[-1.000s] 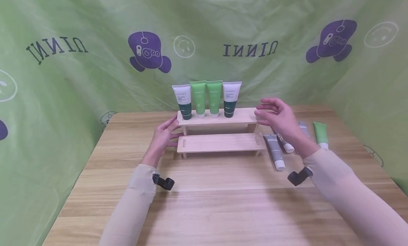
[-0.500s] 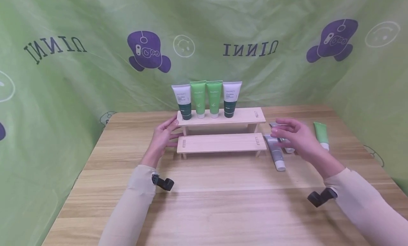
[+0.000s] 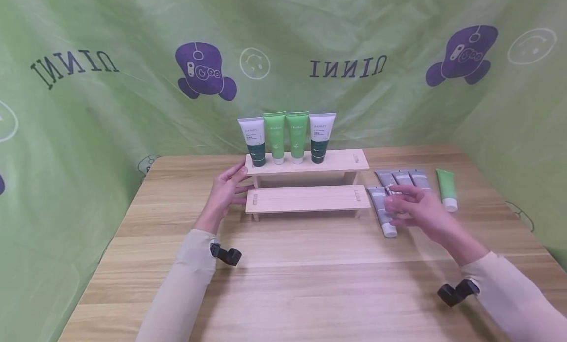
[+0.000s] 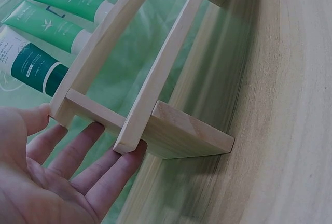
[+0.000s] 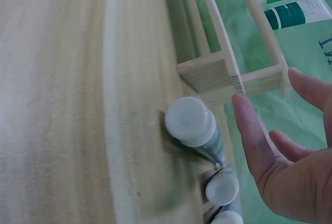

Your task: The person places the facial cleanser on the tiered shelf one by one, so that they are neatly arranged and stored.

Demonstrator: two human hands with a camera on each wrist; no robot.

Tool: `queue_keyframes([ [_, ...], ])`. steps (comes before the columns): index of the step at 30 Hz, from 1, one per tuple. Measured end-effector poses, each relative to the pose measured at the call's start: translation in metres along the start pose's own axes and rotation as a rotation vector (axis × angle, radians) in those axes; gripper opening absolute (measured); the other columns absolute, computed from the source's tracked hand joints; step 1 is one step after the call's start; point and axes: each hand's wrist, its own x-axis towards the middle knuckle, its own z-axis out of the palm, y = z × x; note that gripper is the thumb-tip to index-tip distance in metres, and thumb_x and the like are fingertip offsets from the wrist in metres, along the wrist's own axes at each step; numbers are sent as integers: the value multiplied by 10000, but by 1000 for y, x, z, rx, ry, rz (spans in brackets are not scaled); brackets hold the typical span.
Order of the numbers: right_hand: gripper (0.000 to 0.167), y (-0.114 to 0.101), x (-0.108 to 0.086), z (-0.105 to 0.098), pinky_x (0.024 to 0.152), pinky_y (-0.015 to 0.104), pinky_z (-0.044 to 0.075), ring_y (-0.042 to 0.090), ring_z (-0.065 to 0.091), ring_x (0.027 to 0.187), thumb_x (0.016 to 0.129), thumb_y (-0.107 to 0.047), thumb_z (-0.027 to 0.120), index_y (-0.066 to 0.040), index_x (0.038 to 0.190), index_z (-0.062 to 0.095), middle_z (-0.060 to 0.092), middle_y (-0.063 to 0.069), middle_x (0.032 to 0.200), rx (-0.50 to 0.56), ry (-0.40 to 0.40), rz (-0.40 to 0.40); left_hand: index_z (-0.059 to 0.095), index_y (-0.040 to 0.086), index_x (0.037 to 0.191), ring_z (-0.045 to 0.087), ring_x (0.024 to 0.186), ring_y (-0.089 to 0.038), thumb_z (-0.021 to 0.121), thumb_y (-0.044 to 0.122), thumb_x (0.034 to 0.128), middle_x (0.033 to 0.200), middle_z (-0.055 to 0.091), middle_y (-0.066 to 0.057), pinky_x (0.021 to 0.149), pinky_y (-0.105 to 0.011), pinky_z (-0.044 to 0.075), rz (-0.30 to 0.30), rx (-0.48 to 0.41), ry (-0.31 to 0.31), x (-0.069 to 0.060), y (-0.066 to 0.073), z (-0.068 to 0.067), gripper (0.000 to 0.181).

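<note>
At the left end of a two-tier wooden display rack (image 3: 305, 200), my left hand (image 3: 223, 192) touches the shelf ends with spread, fairly straight fingers (image 4: 116, 177). Standing caps-down on the upper shelf are a white and dark green squeeze tube (image 3: 254, 141), two light green tubes (image 3: 276, 138) and another white and dark green tube (image 3: 320, 138). My right hand (image 3: 421, 209), fingers apart and nothing gripped, hovers over grey squeeze tubes beside the rack's right end. It partly covers the nearest grey tube (image 3: 378, 204), whose white cap (image 5: 188, 122) shows in the right wrist view.
Several more grey tubes (image 3: 418, 178) lie side by side farther back on the wooden table (image 3: 288, 283). To their right lies a light green tube (image 3: 446, 184). A green printed curtain (image 3: 283, 32) hangs behind and around the table.
My right hand has moved away from the upper shelf's right end, down and to the right, over the grey tubes. My left hand and the standing tubes stay in place.
</note>
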Motion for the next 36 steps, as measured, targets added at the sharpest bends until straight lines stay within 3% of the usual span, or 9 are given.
queue_keyframes([
  [8, 686, 10, -3, 5, 814, 411, 613, 153, 676, 980, 986, -210, 678, 100, 1488, 329, 601, 243, 1268, -107, 36, 62, 452, 285, 1522, 597, 1207, -426, 582, 405, 1023, 1511, 461, -188, 886, -569, 563, 9, 4, -3, -2, 1, 0, 529],
  [18, 669, 16, 0, 8, 728, 406, 628, 157, 683, 905, 951, -222, 727, 99, 1446, 412, 636, 226, 1208, -204, 87, 44, 455, 283, 1521, 572, 1224, -457, 579, 402, 1026, 1496, 476, -194, 858, -556, 577, 10, 3, 2, -1, -1, -1, 524],
  [27, 586, 24, 1, 3, 695, 402, 630, 143, 686, 820, 946, -135, 714, 122, 1405, 453, 683, 190, 1090, -239, 120, 19, 463, 305, 1513, 584, 1219, -439, 573, 405, 1028, 1484, 491, -190, 878, -557, 569, 3, 11, 7, -1, 0, 0, 508],
  [36, 535, 27, 2, 5, 650, 391, 630, 151, 690, 769, 939, -111, 720, 124, 1365, 498, 692, 242, 1067, -298, 151, -6, 459, 293, 1517, 567, 1231, -458, 577, 401, 1027, 1501, 473, -189, 870, -554, 573, 10, 2, -5, -2, 0, 0, 515],
])
